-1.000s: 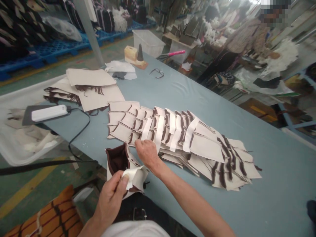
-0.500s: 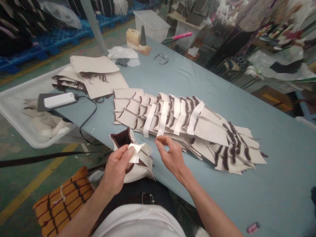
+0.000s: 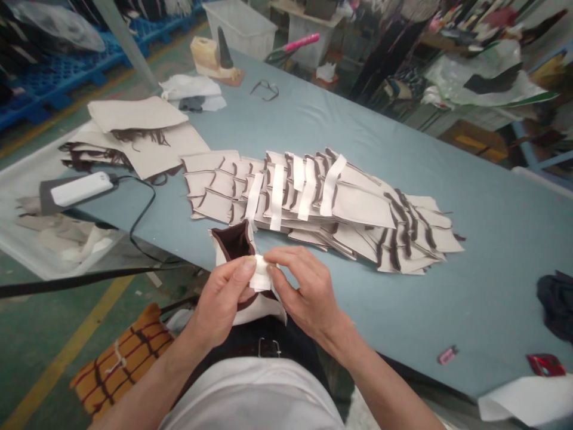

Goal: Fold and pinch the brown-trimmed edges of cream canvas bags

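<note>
Head-worn view, looking forward and steeply down from just above the white T-shirt. Close on the left hand and right hand at the bottom centre. Farther off, the pale blue worktop runs diagonally across the frame, with the green painted floor and blue plastic pallets beyond at upper left.

Left hand, right hand pinch strip on pouch.

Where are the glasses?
In the head view, the glasses lie on the blue table, right of the white fabric scraps and just below the pink-handled scissors.
</note>
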The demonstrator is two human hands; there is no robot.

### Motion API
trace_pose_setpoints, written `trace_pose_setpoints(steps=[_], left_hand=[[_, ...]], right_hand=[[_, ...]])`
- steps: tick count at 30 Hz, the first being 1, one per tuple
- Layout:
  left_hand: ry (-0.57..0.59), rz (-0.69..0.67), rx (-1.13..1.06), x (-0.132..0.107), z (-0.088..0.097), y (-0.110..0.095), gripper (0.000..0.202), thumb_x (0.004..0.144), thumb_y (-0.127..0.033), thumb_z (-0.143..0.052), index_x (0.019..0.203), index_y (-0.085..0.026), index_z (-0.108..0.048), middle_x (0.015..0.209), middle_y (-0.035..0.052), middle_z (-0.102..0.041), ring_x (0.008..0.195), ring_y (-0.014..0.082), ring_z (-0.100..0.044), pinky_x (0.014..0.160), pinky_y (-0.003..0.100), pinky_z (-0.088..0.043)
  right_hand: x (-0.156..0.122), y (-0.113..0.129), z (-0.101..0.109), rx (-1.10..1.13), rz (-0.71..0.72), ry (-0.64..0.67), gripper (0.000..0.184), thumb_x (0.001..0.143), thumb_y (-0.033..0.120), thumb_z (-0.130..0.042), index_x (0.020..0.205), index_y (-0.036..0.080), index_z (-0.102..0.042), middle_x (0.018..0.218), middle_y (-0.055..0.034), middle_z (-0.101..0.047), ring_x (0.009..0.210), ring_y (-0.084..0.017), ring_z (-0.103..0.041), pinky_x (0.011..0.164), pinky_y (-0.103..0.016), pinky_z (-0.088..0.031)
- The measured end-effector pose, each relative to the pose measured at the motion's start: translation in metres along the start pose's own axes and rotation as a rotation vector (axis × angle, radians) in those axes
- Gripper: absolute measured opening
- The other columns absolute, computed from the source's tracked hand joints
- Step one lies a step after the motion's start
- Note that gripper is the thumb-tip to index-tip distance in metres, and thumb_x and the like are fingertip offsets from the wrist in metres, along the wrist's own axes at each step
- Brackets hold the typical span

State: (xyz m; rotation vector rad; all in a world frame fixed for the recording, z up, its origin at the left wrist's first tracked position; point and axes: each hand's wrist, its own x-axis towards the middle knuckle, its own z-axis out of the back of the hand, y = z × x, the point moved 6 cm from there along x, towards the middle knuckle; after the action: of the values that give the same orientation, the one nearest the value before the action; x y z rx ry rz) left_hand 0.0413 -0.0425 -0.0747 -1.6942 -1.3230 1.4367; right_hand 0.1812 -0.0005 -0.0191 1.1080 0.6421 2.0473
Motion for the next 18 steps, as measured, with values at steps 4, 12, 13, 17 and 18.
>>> trace_pose_setpoints(steps=[4,12,13,17,18], left_hand=[[0.121,0.016,0.078,-0.005,-0.002,0.001,0.034,0.091,-0.049,-0.074,0.090,-0.016,-0.070,0.059,-0.0087,-0.030,0.051,0.0072,-0.021,0.047,0.020,-0.017],[0.117,-0.015,0.136,-0.011,-0.002,0.000,0.038,0.091,-0.047,-0.071,0.106,-0.012,-0.075,0.058,-0.0094,-0.031,0.051,0.0081,-0.021,0.047,0.020,-0.018],[0.106,-0.017,0.136,-0.012,-0.002,0.001,0.038,0.091,-0.047,-0.071,0.105,-0.012,-0.075,0.058,-0.0095,-0.031,0.051,0.0079,-0.021,0.047,0.020,-0.018],[0.059,-0.011,0.136,-0.012,-0.001,0.003,0.040,0.088,-0.051,-0.074,0.099,-0.012,-0.076,0.058,-0.0082,-0.035,0.050,0.0075,-0.025,0.046,0.020,-0.020],[0.051,-0.008,0.134,-0.013,-0.001,0.004,0.041,0.088,-0.052,-0.075,0.099,-0.013,-0.076,0.059,-0.0068,-0.040,0.051,0.0076,-0.028,0.047,0.019,-0.022]], right_hand=[[-0.005,0.000,0.005,0.039,-0.029,-0.014,0.020,0.103,0.015,-0.060,0.108,0.025,-0.076,0.100,-0.0064,-0.083,0.093,-0.022,-0.078,0.087,-0.038,-0.062],[-0.007,0.003,0.007,0.076,-0.024,-0.023,0.017,0.103,0.015,-0.059,0.103,0.021,-0.075,0.099,-0.0074,-0.083,0.093,-0.020,-0.077,0.087,-0.035,-0.061],[-0.008,0.003,0.007,0.083,-0.027,-0.019,0.018,0.104,0.015,-0.059,0.103,0.022,-0.076,0.099,-0.0072,-0.083,0.093,-0.020,-0.077,0.087,-0.035,-0.061],[-0.010,0.003,0.006,0.102,-0.041,0.000,0.020,0.105,0.017,-0.057,0.104,0.023,-0.076,0.100,-0.0070,-0.083,0.094,-0.021,-0.077,0.088,-0.036,-0.061],[-0.011,0.003,0.006,0.108,-0.044,0.004,0.021,0.105,0.017,-0.057,0.104,0.023,-0.076,0.100,-0.0070,-0.083,0.095,-0.021,-0.077,0.088,-0.036,-0.061]])
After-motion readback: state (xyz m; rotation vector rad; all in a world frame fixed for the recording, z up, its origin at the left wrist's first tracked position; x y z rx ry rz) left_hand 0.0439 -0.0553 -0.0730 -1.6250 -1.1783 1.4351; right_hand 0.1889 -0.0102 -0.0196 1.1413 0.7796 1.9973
